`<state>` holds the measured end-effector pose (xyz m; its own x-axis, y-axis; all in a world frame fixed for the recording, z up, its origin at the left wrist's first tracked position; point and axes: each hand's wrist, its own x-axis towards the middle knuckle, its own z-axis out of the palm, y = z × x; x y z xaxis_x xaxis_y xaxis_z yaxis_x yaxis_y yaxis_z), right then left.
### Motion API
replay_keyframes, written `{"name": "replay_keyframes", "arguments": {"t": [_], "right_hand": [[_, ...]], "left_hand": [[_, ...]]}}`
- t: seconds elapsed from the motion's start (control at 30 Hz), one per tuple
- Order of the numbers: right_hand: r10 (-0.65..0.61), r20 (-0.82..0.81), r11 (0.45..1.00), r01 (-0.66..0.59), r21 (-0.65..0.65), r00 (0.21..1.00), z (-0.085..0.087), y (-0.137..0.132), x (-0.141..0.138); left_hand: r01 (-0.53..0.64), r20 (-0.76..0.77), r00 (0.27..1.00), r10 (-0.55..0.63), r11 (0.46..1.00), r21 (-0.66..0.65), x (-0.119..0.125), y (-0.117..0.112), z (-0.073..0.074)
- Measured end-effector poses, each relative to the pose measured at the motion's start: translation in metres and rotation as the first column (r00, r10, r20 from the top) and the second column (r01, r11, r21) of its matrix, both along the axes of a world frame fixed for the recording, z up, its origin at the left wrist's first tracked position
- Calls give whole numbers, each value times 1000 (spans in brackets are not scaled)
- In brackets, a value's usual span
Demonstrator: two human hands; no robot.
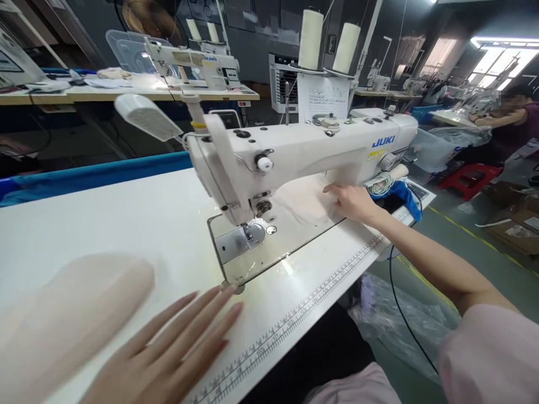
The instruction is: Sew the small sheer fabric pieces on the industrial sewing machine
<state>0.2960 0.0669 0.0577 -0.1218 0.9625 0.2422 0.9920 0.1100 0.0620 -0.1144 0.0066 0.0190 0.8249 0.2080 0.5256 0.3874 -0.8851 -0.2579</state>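
My left hand (168,348) is flat and low over the white table, fingers stretched out and holding nothing. Left of it, a pale pink fabric piece (84,303) lies on the table, blurred. Under the arm of the white JUKI sewing machine (311,146), another pale fabric piece (305,199) lies on the machine bed. My right hand (353,202) is at that piece's right edge, fingers bent onto it, the index finger reaching forward. The presser foot (247,233) stands over the metal needle plate, with no fabric visible beneath it.
A printed ruler (269,348) runs along the table's front edge. A cord coil (381,184) and blue cloth (406,199) lie right of the machine. Two thread cones (311,39) stand behind it. A co-worker (511,120) sits at far right, near a red stool (471,178).
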Motion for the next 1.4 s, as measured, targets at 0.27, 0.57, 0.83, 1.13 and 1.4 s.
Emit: {"name": "replay_keyframes", "arguments": {"t": [0.27, 0.57, 0.83, 1.13, 1.4], "right_hand": [[-137, 52, 990, 138, -23, 989, -6, 18, 4], [19, 27, 999, -18, -48, 999, -6, 13, 5], [147, -44, 986, -150, -70, 988, -9, -1, -18], [12, -204, 999, -22, -44, 979, -6, -13, -3], [12, -795, 618, -629, -471, 607, 19, -88, -38]], "left_hand": [[82, -37, 996, -81, 996, 30, 143, 38, 10], [-312, -170, 946, 277, 919, -241, 216, 90, -4], [-366, -193, 927, 322, 889, -275, 214, 88, -16], [-343, -160, 938, 306, 883, -321, 212, 86, -16], [-285, -74, 958, 279, 882, -376, 214, 85, -13]]}}
